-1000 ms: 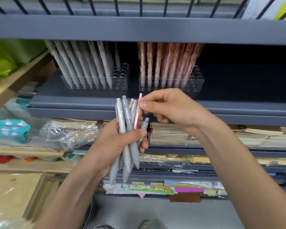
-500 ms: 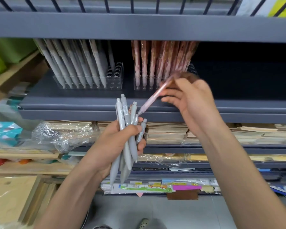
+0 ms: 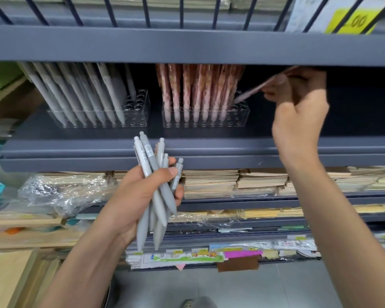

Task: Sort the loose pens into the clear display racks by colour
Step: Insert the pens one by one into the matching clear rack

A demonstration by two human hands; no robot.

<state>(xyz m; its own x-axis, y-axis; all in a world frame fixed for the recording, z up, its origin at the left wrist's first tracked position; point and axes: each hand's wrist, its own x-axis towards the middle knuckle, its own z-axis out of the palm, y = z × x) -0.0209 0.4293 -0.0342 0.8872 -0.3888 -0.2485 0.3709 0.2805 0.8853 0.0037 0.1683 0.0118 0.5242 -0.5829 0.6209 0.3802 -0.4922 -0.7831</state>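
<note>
My left hand (image 3: pixel 138 196) grips a bundle of grey pens (image 3: pixel 152 174) in front of the shelf, tips down. My right hand (image 3: pixel 298 112) is raised under the upper shelf and pinches a pink pen (image 3: pixel 251 92), tilted, with its tip at the right end of the clear rack of pink pens (image 3: pixel 240 116). That rack holds several pink pens (image 3: pixel 198 90) leaning in its holes. To its left stands a second clear rack (image 3: pixel 140 107) filled with several grey pens (image 3: pixel 80 92), with open holes at its right end.
The grey metal shelf (image 3: pixel 187 150) carries both racks; the shelf above (image 3: pixel 187 45) hangs low over them. Stacks of notebooks (image 3: pixel 231 178) and plastic-wrapped goods (image 3: pixel 60 192) fill the shelves below. A yellow price label (image 3: pixel 351 21) sits top right.
My right hand pulled the pink pen out of the bundle in my left hand and carried it up and right to the pink rack. The left hand stayed put.
</note>
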